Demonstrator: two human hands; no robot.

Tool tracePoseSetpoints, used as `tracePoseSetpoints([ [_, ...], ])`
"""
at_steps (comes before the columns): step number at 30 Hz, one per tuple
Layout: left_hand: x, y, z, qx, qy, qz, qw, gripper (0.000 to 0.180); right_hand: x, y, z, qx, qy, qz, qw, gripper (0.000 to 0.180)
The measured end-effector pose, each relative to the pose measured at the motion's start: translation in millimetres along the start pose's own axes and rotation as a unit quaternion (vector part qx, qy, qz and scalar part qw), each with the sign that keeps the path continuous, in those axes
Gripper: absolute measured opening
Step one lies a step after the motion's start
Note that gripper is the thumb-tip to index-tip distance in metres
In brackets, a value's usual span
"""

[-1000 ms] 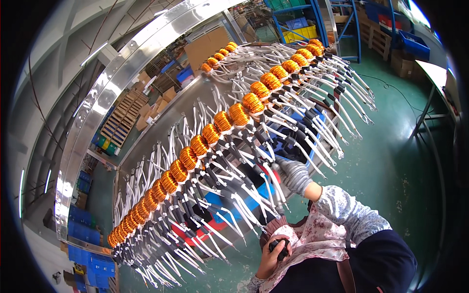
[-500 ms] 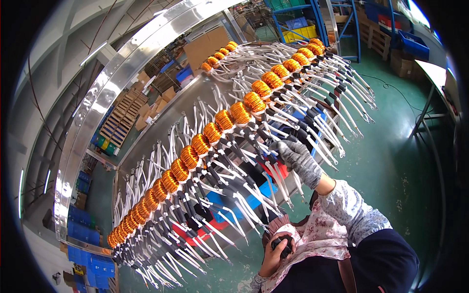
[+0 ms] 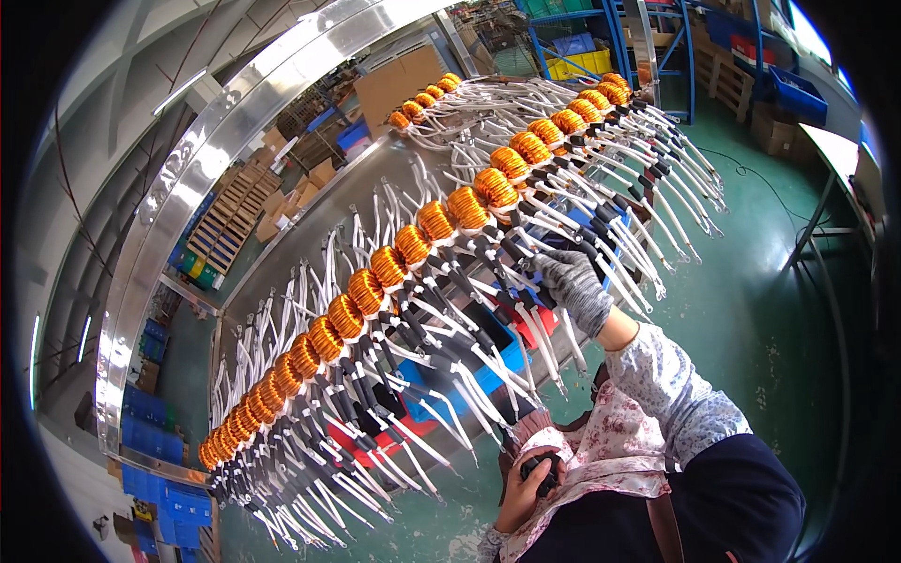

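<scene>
A long curved row of orange copper coils (image 3: 413, 242) runs from lower left to upper right on a big metal frame. White leads with black sleeves (image 3: 441, 371) fan out from each coil toward me. My right hand (image 3: 572, 286), in a grey glove, reaches up among the leads just under the coils, its fingers curled on one white lead (image 3: 549, 333). My left hand (image 3: 527, 477) is bare, low by my chest, and is closed on a small black tool (image 3: 542, 466). Both sleeves are floral.
A broad shiny metal ring (image 3: 178, 188) arcs above the coils. Blue and red pads (image 3: 488, 361) lie under the leads. Behind stand cardboard boxes (image 3: 399, 80), blue shelving with yellow crates (image 3: 587, 56) and stacked blue bins (image 3: 155, 413). The floor (image 3: 751, 281) is green.
My gloved right hand has risen from lower among the leads to just beneath the coils. My left hand has stayed by my chest with the black tool.
</scene>
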State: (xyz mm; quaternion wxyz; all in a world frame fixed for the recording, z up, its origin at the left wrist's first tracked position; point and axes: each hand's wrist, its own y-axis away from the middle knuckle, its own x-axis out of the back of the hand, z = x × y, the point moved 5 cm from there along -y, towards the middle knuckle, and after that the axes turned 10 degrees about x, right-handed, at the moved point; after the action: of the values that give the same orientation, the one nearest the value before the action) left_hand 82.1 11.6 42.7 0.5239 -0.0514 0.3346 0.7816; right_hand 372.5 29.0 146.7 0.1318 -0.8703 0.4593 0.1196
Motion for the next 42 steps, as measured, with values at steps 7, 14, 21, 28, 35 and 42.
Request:
tracePoseSetpoints([
  [7, 5.2, 1.2, -5.2, -0.012, -0.003, 0.006, 1.000, 0.028, 4.5, -12.2, 3.6, 0.035, 0.106, 0.036, 0.993, 0.027],
  [14, 3.3, 4.9, 0.4, -0.019, -0.037, -0.004, 0.999, 0.028, -4.7, -9.2, -20.5, 0.196, 0.509, 0.035, 0.838, 0.035],
  [21, 9.5, 4.2, -8.3, 0.010, -0.031, 0.001, 0.999, 0.025, -12.0, -27.3, 10.3, -0.263, -0.431, -0.233, 0.831, 0.024],
  [28, 6.1, 5.3, -0.8, 0.011, -0.007, 0.001, 1.000, 0.028, -2.5, -12.9, -6.8, -0.025, 0.021, -0.039, 0.999, 0.020],
  [35, 1.4, 11.4, 21.5, -0.019, -0.005, -0.012, 1.000, 0.032, -10.0, -21.7, 0.1, -0.130, -0.103, -0.079, 0.983, 0.024],
  [42, -19.8, 8.8, 54.6, -0.064, -0.014, -0.050, 0.997, 0.028, 6.1, -13.5, -1.7, -0.122, -0.143, -0.062, 0.980, 0.029],
])
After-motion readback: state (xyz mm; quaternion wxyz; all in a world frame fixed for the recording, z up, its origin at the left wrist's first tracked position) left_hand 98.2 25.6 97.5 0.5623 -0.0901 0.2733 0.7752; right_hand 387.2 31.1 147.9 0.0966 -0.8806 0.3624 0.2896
